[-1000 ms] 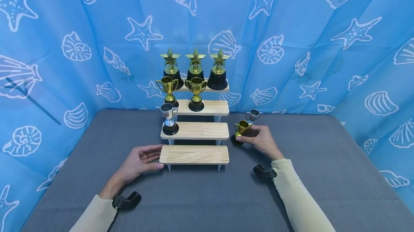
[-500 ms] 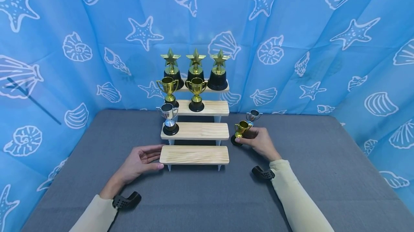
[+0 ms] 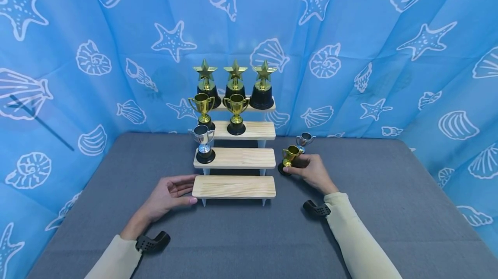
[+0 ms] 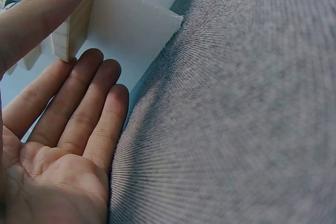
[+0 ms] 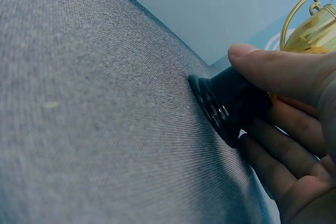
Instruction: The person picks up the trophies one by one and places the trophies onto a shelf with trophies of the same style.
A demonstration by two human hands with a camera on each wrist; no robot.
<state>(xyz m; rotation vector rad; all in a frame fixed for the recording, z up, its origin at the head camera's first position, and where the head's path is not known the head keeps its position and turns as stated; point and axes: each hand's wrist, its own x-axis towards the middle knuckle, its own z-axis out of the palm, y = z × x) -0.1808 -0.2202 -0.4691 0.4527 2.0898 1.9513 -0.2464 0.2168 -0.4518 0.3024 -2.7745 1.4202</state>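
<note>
Your right hand [image 3: 313, 172]: pinches the gold cup [image 3: 290, 153] by its black base [image 5: 231, 98], right of the wooden stand [image 3: 249, 157].
Your left hand [image 3: 165, 197]: fingers extended, touching the left end of the bottom step [image 3: 233, 186].
Surface: grey cloth-covered table [image 3: 249, 244].
Room: blue shell-patterned curtain [image 3: 249, 28] behind.

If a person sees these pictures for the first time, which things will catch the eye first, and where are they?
Probably the three gold star trophies, in a row at the top of the stepped wooden stand, before a bright blue curtain with white sea shapes. Next, the right hand holding a gold cup to the right of the stand, with the left hand at its lowest step's left end.
</note>
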